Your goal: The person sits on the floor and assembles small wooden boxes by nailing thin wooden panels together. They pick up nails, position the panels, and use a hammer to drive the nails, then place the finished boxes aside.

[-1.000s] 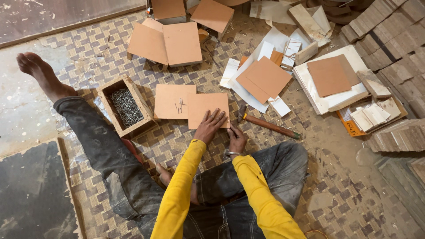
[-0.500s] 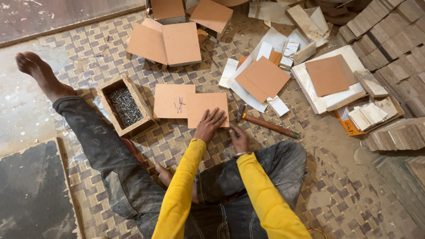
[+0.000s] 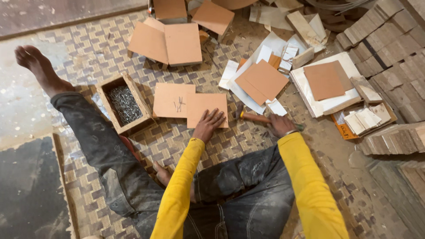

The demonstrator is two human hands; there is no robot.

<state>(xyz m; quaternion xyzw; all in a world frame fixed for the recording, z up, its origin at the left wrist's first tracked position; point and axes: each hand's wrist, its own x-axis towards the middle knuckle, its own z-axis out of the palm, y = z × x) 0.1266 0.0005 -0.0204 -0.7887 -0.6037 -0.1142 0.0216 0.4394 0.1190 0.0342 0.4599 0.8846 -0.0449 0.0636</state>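
Head view: left hand (image 3: 207,125) lies flat, fingers spread wide, pinning a square brown board (image 3: 204,107) to the woven mat (image 3: 168,141); right hand (image 3: 280,125) wraps its fingers around a hammer handle (image 3: 256,117); loose nails (image 3: 179,104) lie just beyond the left fingertips, within reach.

— Woven mat (image 3: 110,57) underfoot here, checked in tan and brown, dusty all over.

— And at its left edge, bare grey concrete floor (image 3: 17,110), with a dark slab (image 3: 26,190) lying near the corner.

— Over on the right, stacked wooden blocks (image 3: 389,57) in rows. Flat, even daylight throughout.
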